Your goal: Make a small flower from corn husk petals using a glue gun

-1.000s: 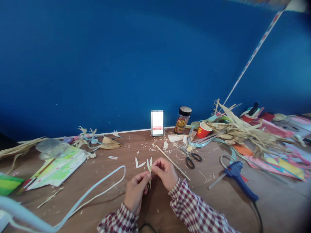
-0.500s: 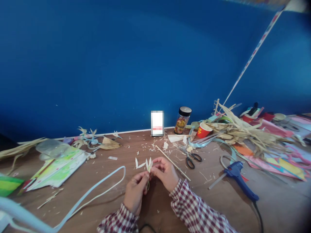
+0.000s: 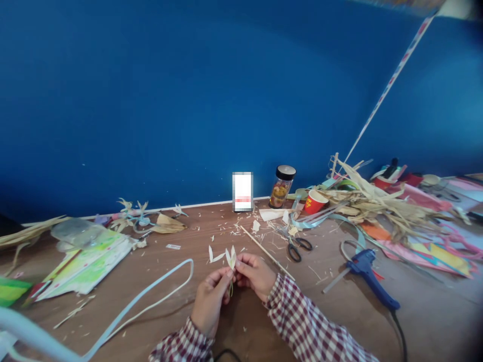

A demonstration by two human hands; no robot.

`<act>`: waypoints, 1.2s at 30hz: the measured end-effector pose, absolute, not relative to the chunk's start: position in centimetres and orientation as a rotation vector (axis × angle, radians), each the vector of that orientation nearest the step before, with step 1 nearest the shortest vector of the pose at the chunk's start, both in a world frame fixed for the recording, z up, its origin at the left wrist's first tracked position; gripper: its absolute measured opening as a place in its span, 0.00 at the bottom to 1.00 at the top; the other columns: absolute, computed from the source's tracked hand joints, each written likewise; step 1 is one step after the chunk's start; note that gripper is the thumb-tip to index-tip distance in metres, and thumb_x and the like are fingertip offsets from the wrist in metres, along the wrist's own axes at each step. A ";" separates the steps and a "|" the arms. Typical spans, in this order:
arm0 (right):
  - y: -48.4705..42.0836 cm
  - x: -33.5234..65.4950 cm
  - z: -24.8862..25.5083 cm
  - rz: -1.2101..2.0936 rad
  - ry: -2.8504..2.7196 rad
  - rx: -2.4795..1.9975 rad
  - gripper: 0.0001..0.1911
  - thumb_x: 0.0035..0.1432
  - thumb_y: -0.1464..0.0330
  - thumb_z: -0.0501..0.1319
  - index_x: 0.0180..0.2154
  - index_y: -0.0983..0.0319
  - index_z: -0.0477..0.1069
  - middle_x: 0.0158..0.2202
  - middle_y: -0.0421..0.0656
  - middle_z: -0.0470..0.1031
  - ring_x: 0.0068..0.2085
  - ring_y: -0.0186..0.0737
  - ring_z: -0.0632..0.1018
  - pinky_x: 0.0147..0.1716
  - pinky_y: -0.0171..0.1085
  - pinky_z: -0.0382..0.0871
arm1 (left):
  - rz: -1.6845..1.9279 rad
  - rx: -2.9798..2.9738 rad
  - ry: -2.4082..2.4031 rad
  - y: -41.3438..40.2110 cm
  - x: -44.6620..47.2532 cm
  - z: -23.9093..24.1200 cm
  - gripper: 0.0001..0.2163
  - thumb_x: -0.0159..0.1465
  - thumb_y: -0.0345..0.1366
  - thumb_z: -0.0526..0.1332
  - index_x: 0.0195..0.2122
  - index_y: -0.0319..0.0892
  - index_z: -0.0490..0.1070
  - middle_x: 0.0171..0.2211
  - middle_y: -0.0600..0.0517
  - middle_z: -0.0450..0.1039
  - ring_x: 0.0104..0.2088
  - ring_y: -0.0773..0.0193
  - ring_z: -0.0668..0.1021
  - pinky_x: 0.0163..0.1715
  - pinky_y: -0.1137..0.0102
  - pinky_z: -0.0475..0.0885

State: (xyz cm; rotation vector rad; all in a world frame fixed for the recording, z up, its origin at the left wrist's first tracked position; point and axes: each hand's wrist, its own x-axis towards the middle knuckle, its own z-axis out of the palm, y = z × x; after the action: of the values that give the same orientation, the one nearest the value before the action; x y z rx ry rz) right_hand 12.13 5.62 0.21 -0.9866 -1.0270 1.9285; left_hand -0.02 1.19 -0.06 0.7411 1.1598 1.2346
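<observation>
Left of the scissors (image 3: 291, 241), our left hand (image 3: 211, 300) and right hand (image 3: 255, 274) both pinch the pale petal bundle (image 3: 231, 257); we seem to be arranging it, and the next move needs steady pressure.

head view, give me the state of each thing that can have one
Left hand: closed on pale petals
Right hand: pinched at the petals
Pale petals: held, tips up and spread
Scissors: lying down, blade opening unclear
Glue gun: lying down, glue stick protruding
Jar: capped, standing
Red cup: uncovered
</observation>
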 end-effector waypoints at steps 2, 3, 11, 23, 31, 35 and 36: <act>5.6 12.1 0.3 1.924 -1.016 -0.978 0.17 0.44 0.57 0.63 0.27 0.65 0.66 0.20 0.37 0.68 0.22 0.26 0.68 0.21 0.27 0.62 | 1.235 0.747 1.144 1.2 0.0 -0.1 0.11 0.53 0.41 0.61 0.26 0.37 0.71 0.15 0.59 0.59 0.15 0.77 0.57 0.13 0.79 0.53; 5.5 12.1 0.3 1.910 -1.018 -0.976 0.16 0.44 0.58 0.63 0.28 0.65 0.66 0.21 0.37 0.68 0.22 0.26 0.68 0.21 0.26 0.62 | 1.238 0.749 1.139 1.2 0.0 -0.1 0.11 0.53 0.41 0.61 0.26 0.37 0.71 0.15 0.59 0.59 0.15 0.77 0.57 0.14 0.79 0.53; 5.4 12.0 0.1 1.855 -1.031 -1.000 0.16 0.42 0.60 0.65 0.29 0.65 0.68 0.22 0.37 0.70 0.23 0.27 0.69 0.21 0.26 0.61 | 1.260 0.724 1.136 1.2 0.0 -0.1 0.10 0.52 0.41 0.61 0.27 0.37 0.71 0.15 0.59 0.59 0.15 0.77 0.57 0.14 0.79 0.53; 5.4 12.0 -0.3 1.831 -1.020 -1.011 0.16 0.40 0.61 0.66 0.27 0.66 0.69 0.20 0.38 0.71 0.22 0.29 0.70 0.20 0.28 0.59 | 1.249 0.740 1.120 1.2 -0.1 -0.3 0.10 0.52 0.40 0.61 0.26 0.37 0.71 0.15 0.59 0.59 0.15 0.76 0.57 0.14 0.79 0.53; 5.4 11.9 -0.2 1.794 -1.054 -1.030 0.15 0.41 0.60 0.65 0.27 0.66 0.69 0.20 0.38 0.71 0.22 0.28 0.69 0.20 0.27 0.59 | 1.272 0.712 1.158 1.2 0.0 0.0 0.10 0.51 0.41 0.62 0.25 0.37 0.70 0.14 0.59 0.59 0.14 0.76 0.57 0.14 0.79 0.52; 5.3 11.8 -0.3 1.760 -1.090 -1.036 0.16 0.42 0.59 0.65 0.27 0.66 0.70 0.20 0.38 0.71 0.21 0.28 0.69 0.20 0.27 0.60 | 1.287 0.710 1.181 1.1 0.1 0.1 0.11 0.50 0.41 0.63 0.25 0.37 0.71 0.14 0.59 0.59 0.14 0.76 0.57 0.14 0.79 0.52; 5.3 11.8 -0.3 1.747 -1.099 -1.039 0.16 0.42 0.59 0.65 0.27 0.66 0.70 0.20 0.38 0.71 0.21 0.28 0.69 0.19 0.27 0.60 | 1.289 0.711 1.188 1.1 0.1 0.1 0.11 0.50 0.41 0.63 0.25 0.37 0.71 0.14 0.59 0.60 0.14 0.76 0.58 0.14 0.79 0.52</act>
State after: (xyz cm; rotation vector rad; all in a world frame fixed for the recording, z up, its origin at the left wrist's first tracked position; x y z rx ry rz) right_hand 11.76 5.31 -0.34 -1.0390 -1.0986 1.7467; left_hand 0.12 1.10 0.12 0.7114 1.1877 1.2892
